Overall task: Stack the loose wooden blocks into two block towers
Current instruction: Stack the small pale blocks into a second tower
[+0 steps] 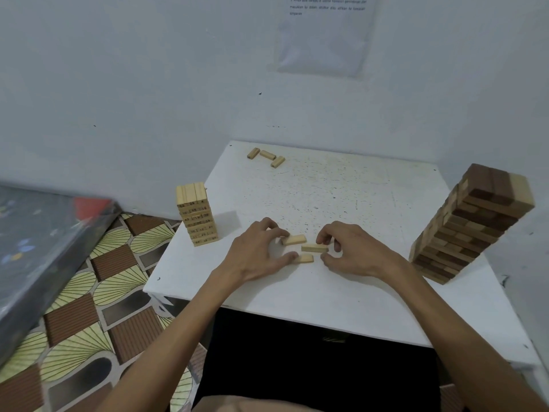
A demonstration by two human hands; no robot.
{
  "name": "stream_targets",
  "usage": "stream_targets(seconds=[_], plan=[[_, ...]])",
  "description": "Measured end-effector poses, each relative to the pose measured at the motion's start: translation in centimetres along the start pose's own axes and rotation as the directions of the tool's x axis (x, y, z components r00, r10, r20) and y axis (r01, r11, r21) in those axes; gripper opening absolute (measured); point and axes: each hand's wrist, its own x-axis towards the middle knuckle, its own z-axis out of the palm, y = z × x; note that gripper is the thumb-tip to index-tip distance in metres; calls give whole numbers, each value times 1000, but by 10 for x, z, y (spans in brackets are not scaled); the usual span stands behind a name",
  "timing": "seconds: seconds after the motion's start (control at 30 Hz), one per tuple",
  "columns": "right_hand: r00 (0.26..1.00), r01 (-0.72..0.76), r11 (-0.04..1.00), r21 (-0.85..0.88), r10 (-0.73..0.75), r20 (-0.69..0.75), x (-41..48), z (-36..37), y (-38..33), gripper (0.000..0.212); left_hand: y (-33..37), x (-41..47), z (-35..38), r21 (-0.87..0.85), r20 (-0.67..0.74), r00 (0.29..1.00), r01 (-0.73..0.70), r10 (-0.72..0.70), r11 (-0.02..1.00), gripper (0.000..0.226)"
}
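Forearms (190, 328) are being held out over the near edge of the table (297, 295). Left hand (258, 254) and right hand (353, 251) are being kept just right of the numbered tower (197, 215), nearer the camera than its base. Three near blocks (315, 248) are being bracketed between them, flat on the table, staggered, not yet squared up.

The left grip is being half closed, with the index tip on the end of the farthest block and the thumb on the end of the nearest. The right grip is being curled round the opposite end of the middle block. How firm that pinch is cannot be told.

Likely risks:
- The staggered row is probably being squeezed unevenly. If all three blocks are lifted at once, the middle one could slip out.
- The numbered tower is standing at the table's left edge, so a nudge from the left wrist during placing could tip blocks onto the floor.
- A mixed-wood tower (472, 224) is standing well apart to the right of the numbered tower. It is tall and seems to be leaning, though that may be lens distortion. The right forearm is passing close by its base, so a swing of the elbow could topple it.
- Three far blocks (266, 156) are lying beyond the numbered tower, toward the wall. Reaching for them could bring a sleeveless arm across either stack.
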Motion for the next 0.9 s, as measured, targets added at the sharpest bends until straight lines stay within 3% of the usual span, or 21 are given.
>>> stream_targets(seconds=[0.2, 0.33, 0.57, 0.77, 0.9], plan=[[1000, -4, 1000, -14, 3, -16, 1, -3, -3, 10, 0, -3, 0, 23, 49, 997, -58, 56, 998, 73], [997, -54, 999, 1, 54, -48, 0, -5, -8, 10, 1, -3, 0, -27, 23, 994, -105, 106, 994, 59], [996, -66, 998, 2, 66, -56, -3, -4, -9, 11, -3, -3, 8, -113, -57, 989, -139, 133, 984, 15], [995, -102, 985, 142, 104, -4, -4, -10, -1, 26, -2, -1, 5, -138, -112, 993, -49, 34, 989, 22], [996, -89, 992, 88, 88, 12, -1, -7, -7, 17, -4, 3, 9, -149, -118, 993, -29, 11, 988, 14]])
